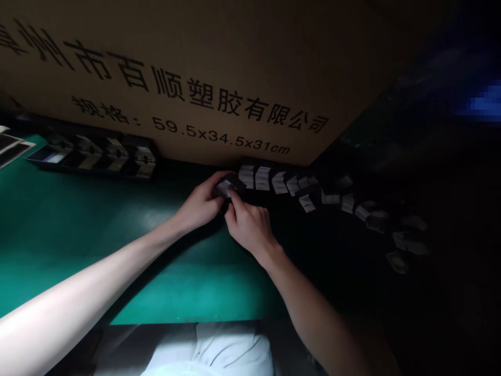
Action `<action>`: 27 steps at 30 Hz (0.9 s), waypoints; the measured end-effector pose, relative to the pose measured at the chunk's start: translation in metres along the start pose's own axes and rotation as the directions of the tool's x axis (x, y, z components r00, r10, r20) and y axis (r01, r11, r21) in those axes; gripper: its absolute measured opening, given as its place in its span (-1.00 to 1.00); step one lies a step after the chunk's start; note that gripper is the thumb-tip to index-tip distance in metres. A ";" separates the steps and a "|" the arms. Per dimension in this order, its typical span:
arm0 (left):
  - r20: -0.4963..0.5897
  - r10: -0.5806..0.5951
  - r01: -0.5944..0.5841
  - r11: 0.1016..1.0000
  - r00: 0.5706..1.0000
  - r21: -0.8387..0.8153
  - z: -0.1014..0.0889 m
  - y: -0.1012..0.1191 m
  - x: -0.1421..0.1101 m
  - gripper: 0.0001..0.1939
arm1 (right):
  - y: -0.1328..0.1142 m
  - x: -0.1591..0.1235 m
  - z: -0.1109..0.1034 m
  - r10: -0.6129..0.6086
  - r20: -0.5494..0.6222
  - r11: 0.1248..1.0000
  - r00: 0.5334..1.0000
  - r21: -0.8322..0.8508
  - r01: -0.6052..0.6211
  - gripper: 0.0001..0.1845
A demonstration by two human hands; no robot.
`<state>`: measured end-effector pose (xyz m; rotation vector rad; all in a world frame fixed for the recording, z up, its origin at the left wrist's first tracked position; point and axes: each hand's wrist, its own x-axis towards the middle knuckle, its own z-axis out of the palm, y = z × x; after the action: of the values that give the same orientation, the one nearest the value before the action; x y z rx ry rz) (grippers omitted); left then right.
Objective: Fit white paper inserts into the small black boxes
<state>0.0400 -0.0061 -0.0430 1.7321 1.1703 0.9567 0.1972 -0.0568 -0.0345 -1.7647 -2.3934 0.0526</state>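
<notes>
Near the foot of the cardboard box, my left hand (202, 201) is closed around a small dark box-shaped piece with a white face (224, 188). My right hand (251, 223) meets it from the other side. Its index finger presses on the white face while the other fingers are curled in. Just beyond my hands, a line of similar small pieces with pale, folded-looking faces (262, 178) begins and runs off to the right. Dim light hides the details of these pieces.
A large cardboard box (219, 47) with printed characters stands along the back of the green tabletop (176, 292). A dark tray (92, 169) with several pale-faced pieces lies at left. Flat pale-edged items (13, 146) sit at the far left edge. The right side is in deep shadow.
</notes>
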 end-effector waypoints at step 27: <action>-0.116 0.015 -0.008 0.998 0.993 0.063 0.008 0.004 -0.002 -0.36 | -0.002 0.000 -0.001 0.045 -0.039 0.998 0.998 0.039 -0.044 -0.46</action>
<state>0.0481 -0.0111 -0.0424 1.7538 1.2787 1.0498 0.1951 -0.0573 -0.0332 -1.7852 -2.3106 0.0672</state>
